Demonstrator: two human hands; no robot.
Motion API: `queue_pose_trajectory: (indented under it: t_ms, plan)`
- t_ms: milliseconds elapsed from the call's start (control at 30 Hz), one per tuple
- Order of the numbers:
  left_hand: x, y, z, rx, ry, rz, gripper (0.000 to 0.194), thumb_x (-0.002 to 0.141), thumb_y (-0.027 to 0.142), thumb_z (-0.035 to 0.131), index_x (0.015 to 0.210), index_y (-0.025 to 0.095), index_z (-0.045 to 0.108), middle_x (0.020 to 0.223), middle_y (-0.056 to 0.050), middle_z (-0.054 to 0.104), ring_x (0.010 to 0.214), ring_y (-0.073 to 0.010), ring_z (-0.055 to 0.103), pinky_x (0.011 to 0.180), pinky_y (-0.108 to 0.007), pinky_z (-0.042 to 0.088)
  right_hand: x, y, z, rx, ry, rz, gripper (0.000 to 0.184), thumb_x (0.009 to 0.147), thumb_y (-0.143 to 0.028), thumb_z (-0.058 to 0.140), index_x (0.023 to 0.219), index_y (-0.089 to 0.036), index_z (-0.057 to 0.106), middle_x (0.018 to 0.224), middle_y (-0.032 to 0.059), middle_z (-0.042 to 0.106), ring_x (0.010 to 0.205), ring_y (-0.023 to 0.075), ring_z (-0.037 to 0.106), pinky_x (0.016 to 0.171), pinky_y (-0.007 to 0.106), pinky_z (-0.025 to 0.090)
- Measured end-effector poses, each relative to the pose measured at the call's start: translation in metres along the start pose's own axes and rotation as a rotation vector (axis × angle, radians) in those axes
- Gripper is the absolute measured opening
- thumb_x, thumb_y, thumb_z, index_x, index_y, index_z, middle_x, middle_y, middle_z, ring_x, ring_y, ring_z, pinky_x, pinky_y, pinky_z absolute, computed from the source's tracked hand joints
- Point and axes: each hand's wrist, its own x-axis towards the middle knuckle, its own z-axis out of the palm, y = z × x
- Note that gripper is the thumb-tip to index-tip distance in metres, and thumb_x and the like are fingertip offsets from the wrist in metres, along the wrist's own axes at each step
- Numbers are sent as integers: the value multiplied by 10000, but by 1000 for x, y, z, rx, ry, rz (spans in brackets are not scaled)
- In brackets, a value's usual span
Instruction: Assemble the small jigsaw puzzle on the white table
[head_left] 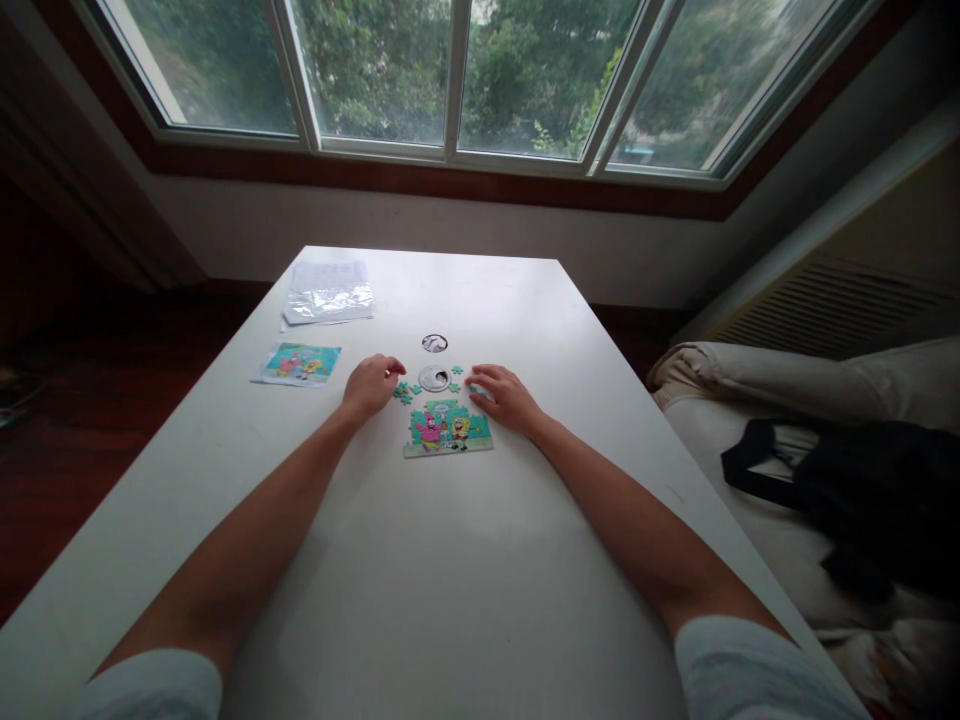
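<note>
A partly joined jigsaw puzzle (448,432) with a pink and a yellow cartoon figure lies flat on the white table between my hands. Its upper edge is uneven. My left hand (369,386) is at its upper left, fingers curled together beside a small cluster of loose puzzle pieces (403,393); whatever they may hold is too small to make out. To the puzzle's upper right, my right hand (504,398) rests low over the table with its fingers apart. Near its fingertips lie a few loose green pieces (457,370).
Two round silvery discs (435,378) sit in the table beyond the puzzle. A picture sheet (298,364) with the same figures lies at left, below a clear plastic bag (328,292) on paper. A couch with dark clothing (870,490) stands right of the table (420,580).
</note>
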Motion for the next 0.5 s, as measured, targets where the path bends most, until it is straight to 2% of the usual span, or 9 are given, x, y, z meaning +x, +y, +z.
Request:
queue_pose_trajectory:
  t_ms: [67,133,267,500]
  plan:
    - [-4,7,-10,125,-16,71,237,893,230,530,966,234,756,996,-68,713,955,-237,637,900,-351,484,0,1,0,29,13,-11,265,970,-369,591,1190,-273,704,1378,96,614,1281,288,548,1085,493,443]
    - [-8,14,-16,201,-68,80,218,906,306,560,993,243,749,988,-66,705,972,-247,632,883,-350,488,0,2,0,52,25,-16,230,958,-350,609,1146,-269,712,1354,93,628,1264,284,557,1078,488,446]
    - [-13,19,-16,300,-146,59,206,866,373,634,987,250,746,1006,-71,696,986,-265,625,857,-350,492,1,2,0,78,40,-14,189,950,-329,611,1090,-257,715,1320,92,646,1243,275,567,1069,477,448]
    - [-11,9,-4,288,-69,45,110,824,333,681,857,238,726,915,-81,682,911,-270,630,800,-339,481,0,-3,-4,89,32,21,179,924,-293,606,1069,-257,704,1314,80,648,1238,267,557,1076,464,438]
